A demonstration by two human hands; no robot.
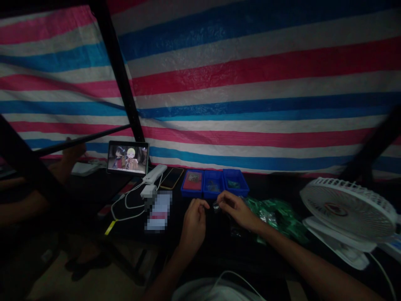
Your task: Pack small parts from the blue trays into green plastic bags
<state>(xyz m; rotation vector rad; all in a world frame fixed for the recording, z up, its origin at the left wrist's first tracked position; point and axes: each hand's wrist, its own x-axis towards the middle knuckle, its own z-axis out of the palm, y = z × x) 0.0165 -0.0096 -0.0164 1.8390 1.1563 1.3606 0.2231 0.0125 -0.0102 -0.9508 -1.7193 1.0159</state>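
Head camera looks forward and down over the right hand (238,211).

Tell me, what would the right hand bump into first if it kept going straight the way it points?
The right hand points toward the left hand, so probably that, just past the small clear piece at its fingertips. The dim light makes the depth hard to judge.

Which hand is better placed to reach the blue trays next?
Probably the right hand: it seems to pinch a small clear piece close to the blue trays, while the left hand sits slightly further back.
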